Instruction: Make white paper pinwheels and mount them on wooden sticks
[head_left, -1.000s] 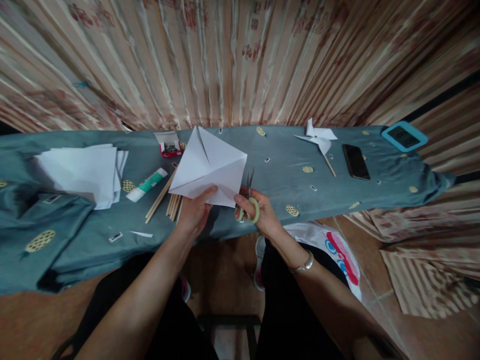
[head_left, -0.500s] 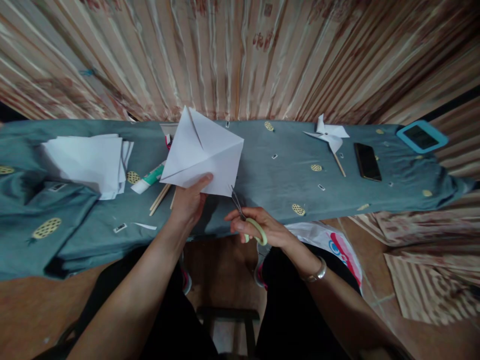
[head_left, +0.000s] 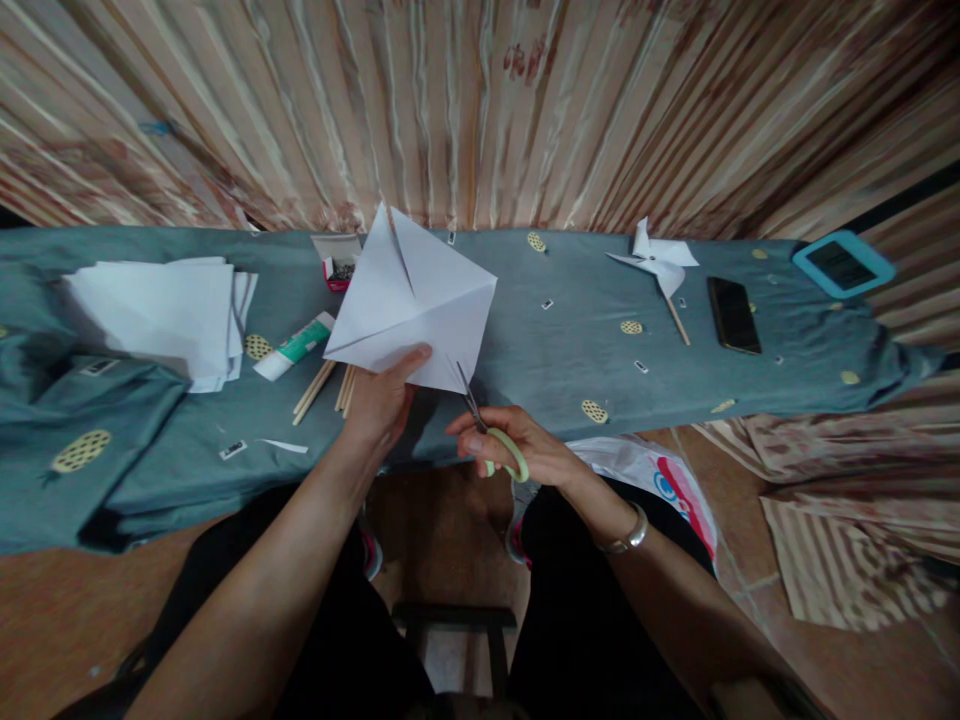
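My left hand (head_left: 386, 400) pinches the lower edge of a white square sheet of paper (head_left: 442, 300), thumb on top and fingers underneath. Slits run inward from the sheet's top corner and left corner. In my right hand (head_left: 517, 440) is a pair of scissors (head_left: 506, 450) with pale green handles. Its parted blades reach over the lower right corner of the sheet. A white paper pinwheel (head_left: 660, 263) on a wooden stick lies farther right on the cloth-covered table (head_left: 540, 370).
Left are a stack of white paper (head_left: 157, 315), a green-and-white tube (head_left: 296, 345), wooden sticks (head_left: 313, 392), a small red box (head_left: 337, 270) of tiny metal pieces and a paper scrap (head_left: 283, 445). Right are a black phone (head_left: 735, 315) and a blue-framed device (head_left: 844, 265). A curtain (head_left: 450, 110) hangs behind.
The scissor blades have moved up onto the paper's lower right corner. The sheet has shifted slightly right, and more of the red box shows beside it.
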